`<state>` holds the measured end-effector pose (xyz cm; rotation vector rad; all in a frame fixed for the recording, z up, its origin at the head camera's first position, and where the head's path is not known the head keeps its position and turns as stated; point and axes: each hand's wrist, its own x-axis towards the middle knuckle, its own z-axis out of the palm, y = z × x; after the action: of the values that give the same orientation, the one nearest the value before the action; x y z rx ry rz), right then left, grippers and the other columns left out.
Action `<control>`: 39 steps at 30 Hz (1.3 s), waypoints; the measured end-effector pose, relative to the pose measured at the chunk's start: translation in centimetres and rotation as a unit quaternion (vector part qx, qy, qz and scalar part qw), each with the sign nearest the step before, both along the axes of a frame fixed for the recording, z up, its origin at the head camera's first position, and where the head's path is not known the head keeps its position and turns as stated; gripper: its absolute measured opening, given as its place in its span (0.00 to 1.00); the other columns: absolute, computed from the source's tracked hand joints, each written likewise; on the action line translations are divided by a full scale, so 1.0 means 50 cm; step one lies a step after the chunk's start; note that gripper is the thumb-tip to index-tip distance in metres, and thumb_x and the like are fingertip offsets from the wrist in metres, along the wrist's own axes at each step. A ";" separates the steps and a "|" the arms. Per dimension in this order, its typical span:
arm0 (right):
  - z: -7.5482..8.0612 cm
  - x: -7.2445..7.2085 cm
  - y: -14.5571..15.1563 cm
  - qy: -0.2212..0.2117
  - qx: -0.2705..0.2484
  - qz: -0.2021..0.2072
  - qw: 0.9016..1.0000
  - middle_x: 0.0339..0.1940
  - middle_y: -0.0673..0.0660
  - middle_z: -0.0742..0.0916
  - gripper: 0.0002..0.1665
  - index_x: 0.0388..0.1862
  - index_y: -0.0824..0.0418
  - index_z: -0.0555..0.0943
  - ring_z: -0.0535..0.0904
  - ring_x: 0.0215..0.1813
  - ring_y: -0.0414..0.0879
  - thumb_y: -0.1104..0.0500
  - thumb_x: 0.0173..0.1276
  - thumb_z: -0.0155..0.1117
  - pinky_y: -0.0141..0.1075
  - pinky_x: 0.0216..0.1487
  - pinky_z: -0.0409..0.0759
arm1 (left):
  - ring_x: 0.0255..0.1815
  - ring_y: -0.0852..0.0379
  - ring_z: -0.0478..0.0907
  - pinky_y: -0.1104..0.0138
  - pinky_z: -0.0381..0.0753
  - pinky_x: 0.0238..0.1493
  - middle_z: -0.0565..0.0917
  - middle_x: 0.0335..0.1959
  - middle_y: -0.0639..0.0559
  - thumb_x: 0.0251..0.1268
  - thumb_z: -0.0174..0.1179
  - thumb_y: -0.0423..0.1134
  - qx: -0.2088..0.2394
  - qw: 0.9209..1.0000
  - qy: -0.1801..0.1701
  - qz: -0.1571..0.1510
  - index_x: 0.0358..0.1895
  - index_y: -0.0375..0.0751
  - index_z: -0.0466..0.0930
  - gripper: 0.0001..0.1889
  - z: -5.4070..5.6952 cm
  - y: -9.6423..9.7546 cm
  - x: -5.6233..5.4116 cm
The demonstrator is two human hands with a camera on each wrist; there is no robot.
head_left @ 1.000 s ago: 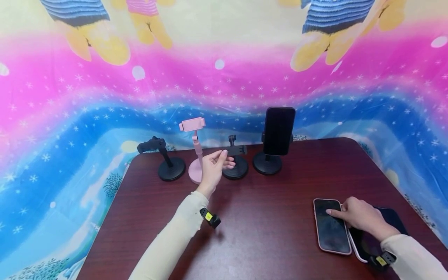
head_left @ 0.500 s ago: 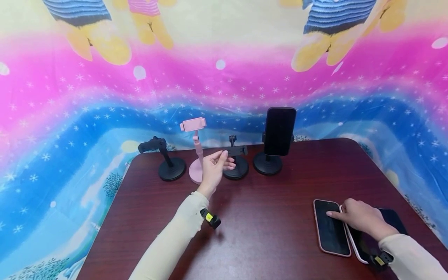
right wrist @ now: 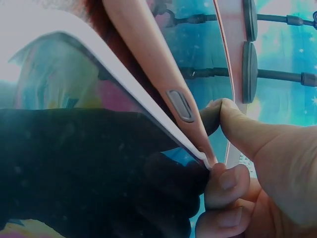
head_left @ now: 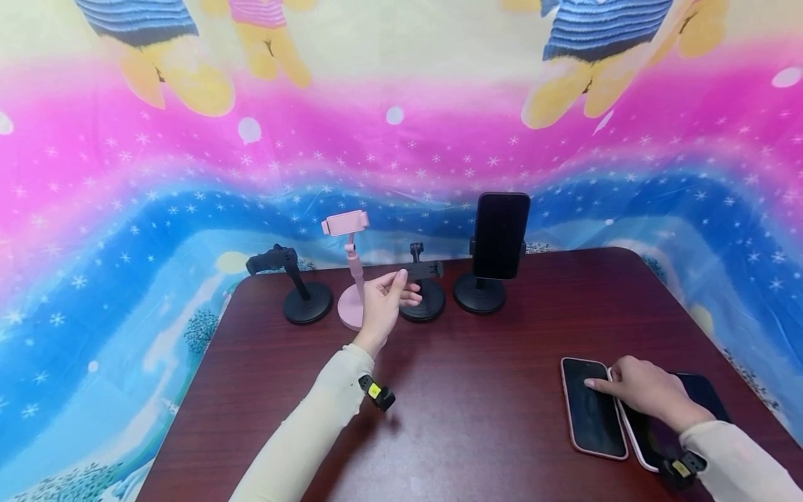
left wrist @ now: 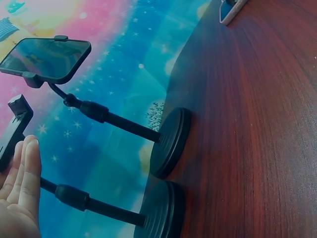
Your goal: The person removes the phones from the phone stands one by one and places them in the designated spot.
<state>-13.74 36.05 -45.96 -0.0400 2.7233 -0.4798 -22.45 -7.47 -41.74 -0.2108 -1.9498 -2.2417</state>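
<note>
My left hand [head_left: 381,303] pinches the left end of a black phone clamp [head_left: 424,270] between thumb and fingers. That clamp belongs to a black round-based stand [head_left: 423,307]; in the left wrist view the clamp [left wrist: 14,133] shows partly behind the fingers. At the right of the table my right hand [head_left: 652,392] grips the upper right edge of a pink-cased smartphone [head_left: 594,411], thumb on its screen and fingers curled at its side. A white-edged smartphone [head_left: 646,436] lies right beside it, partly under the hand. Close up, the pink phone's side [right wrist: 153,64] appears slightly raised.
Left of my left hand stand a pink phone stand [head_left: 351,272] and a black phone stand [head_left: 307,305]. To its right, another black stand [head_left: 479,293] bears an upright dark smartphone [head_left: 500,236]. The brown table [head_left: 464,418] meets a printed cloth [head_left: 401,153] behind.
</note>
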 end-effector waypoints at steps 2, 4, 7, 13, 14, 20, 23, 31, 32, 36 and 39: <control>-0.002 0.001 0.001 0.003 -0.001 0.000 1.000 0.12 0.45 0.62 0.36 0.13 0.51 0.65 0.61 0.16 0.41 0.27 0.62 0.64 0.32 0.20 0.55 | 0.24 0.64 0.86 0.66 0.90 0.35 0.87 0.36 0.25 0.79 0.54 0.43 -0.005 1.000 -0.003 0.000 0.51 0.20 0.82 0.22 0.001 0.000 0.002; -0.003 0.002 0.001 0.006 -0.001 -0.001 1.000 0.12 0.45 0.62 0.36 0.13 0.51 0.65 0.61 0.16 0.41 0.27 0.63 0.64 0.32 0.20 0.55 | 0.25 0.64 0.86 0.67 0.90 0.35 0.86 0.37 0.25 0.79 0.54 0.44 -0.009 1.000 -0.004 -0.001 0.52 0.20 0.81 0.23 0.001 0.001 0.003; -0.005 0.004 0.002 0.010 0.000 -0.001 1.000 0.11 0.45 0.62 0.36 0.13 0.51 0.65 0.61 0.16 0.41 0.27 0.63 0.63 0.32 0.19 0.55 | 0.26 0.64 0.86 0.66 0.91 0.37 0.88 0.35 0.32 0.80 0.52 0.43 -0.013 1.000 -0.008 -0.002 0.53 0.23 0.81 0.21 0.000 0.001 0.007; -0.006 0.006 -0.001 0.015 0.002 -0.004 1.000 0.11 0.45 0.62 0.37 0.12 0.51 0.65 0.62 0.16 0.41 0.27 0.63 0.63 0.32 0.19 0.56 | 0.27 0.63 0.87 0.63 0.91 0.40 0.89 0.36 0.40 0.81 0.51 0.41 -0.018 1.000 -0.018 0.000 0.54 0.28 0.81 0.18 -0.005 -0.006 0.018; -0.006 0.006 -0.002 0.016 0.002 -0.004 1.000 0.11 0.45 0.62 0.37 0.12 0.51 0.65 0.62 0.16 0.41 0.27 0.63 0.63 0.32 0.19 0.56 | 0.27 0.63 0.87 0.62 0.91 0.40 0.89 0.38 0.38 0.81 0.51 0.41 -0.018 1.000 -0.021 0.002 0.54 0.29 0.81 0.17 -0.006 -0.008 0.020; -0.002 0.010 -0.007 0.021 0.001 0.001 1.000 0.11 0.44 0.62 0.37 0.12 0.51 0.65 0.62 0.15 0.41 0.27 0.63 0.63 0.31 0.18 0.55 | 0.27 0.65 0.86 0.68 0.90 0.38 0.82 0.50 0.19 0.80 0.50 0.37 -0.010 0.999 -0.036 0.003 0.56 0.24 0.78 0.17 -0.012 -0.018 0.030; 0.002 0.013 -0.006 0.020 0.000 0.004 1.000 0.11 0.44 0.62 0.36 0.12 0.51 0.65 0.61 0.15 0.40 0.28 0.64 0.63 0.31 0.18 0.54 | 0.28 0.65 0.86 0.70 0.89 0.38 0.81 0.52 0.20 0.80 0.50 0.33 -0.017 0.999 -0.035 0.001 0.56 0.22 0.78 0.16 -0.015 -0.022 0.034; 0.020 0.014 -0.011 0.042 -0.007 0.007 0.999 0.11 0.44 0.60 0.37 0.13 0.50 0.63 0.58 0.15 0.40 0.27 0.69 0.56 0.31 0.18 0.54 | 0.31 0.62 0.86 0.59 0.91 0.40 0.85 0.47 0.29 0.76 0.53 0.30 -0.046 0.998 -0.042 0.012 0.50 0.25 0.80 0.11 -0.022 -0.028 0.040; 0.023 0.013 -0.014 0.050 -0.009 0.008 0.999 0.12 0.44 0.61 0.36 0.14 0.51 0.64 0.58 0.15 0.40 0.28 0.70 0.56 0.32 0.18 0.54 | 0.30 0.60 0.86 0.59 0.91 0.40 0.86 0.45 0.30 0.76 0.54 0.30 -0.045 0.998 -0.043 0.013 0.50 0.25 0.79 0.10 -0.023 -0.029 0.041; 0.032 0.007 -0.028 0.081 -0.017 0.007 0.997 0.13 0.45 0.63 0.34 0.18 0.53 0.70 0.58 0.16 0.40 0.30 0.73 0.55 0.32 0.18 0.55 | 0.29 0.57 0.85 0.61 0.90 0.37 0.86 0.37 0.38 0.75 0.54 0.28 -0.041 0.998 -0.039 0.014 0.49 0.20 0.77 0.10 -0.027 -0.026 0.044; 0.033 0.005 -0.042 0.101 -0.030 0.002 0.994 0.15 0.46 0.70 0.30 0.25 0.56 0.78 0.63 0.18 0.40 0.33 0.74 0.55 0.34 0.18 0.60 | 0.28 0.56 0.85 0.63 0.90 0.35 0.85 0.33 0.48 0.74 0.54 0.27 -0.043 0.998 -0.036 0.012 0.48 0.20 0.76 0.10 -0.030 -0.021 0.046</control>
<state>-13.50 33.95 -44.29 -0.1166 2.9041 -0.5859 -20.14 -8.53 -43.26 -0.1188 -2.0764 -2.1804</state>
